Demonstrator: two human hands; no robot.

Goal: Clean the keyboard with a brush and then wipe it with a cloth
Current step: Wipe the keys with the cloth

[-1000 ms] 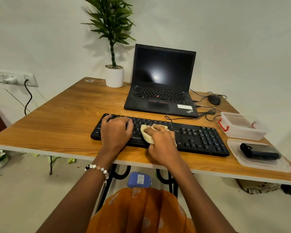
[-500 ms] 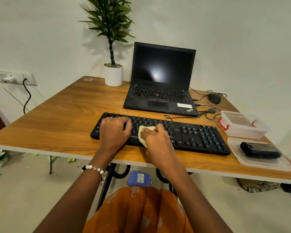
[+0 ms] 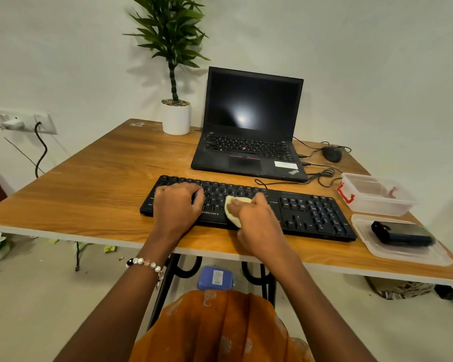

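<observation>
A black keyboard (image 3: 311,212) lies across the near part of the wooden table (image 3: 89,194). My left hand (image 3: 177,207) rests flat on the keyboard's left end, fingers spread over the keys. My right hand (image 3: 256,223) presses a pale yellow cloth (image 3: 233,207) onto the middle keys, fingers curled over it; only the cloth's left edge shows past my fingers. A black object, maybe the brush (image 3: 400,232), lies on a clear lid (image 3: 403,253) to the right of the keyboard.
An open black laptop (image 3: 249,142) stands behind the keyboard, with a potted plant (image 3: 175,118) to its left and a mouse (image 3: 332,154) with cables to its right. A clear plastic box (image 3: 377,194) with red clips sits at the right edge.
My right hand slid the cloth left, then a little right again over the middle keys. My left hand has stayed on the keyboard's left end.
</observation>
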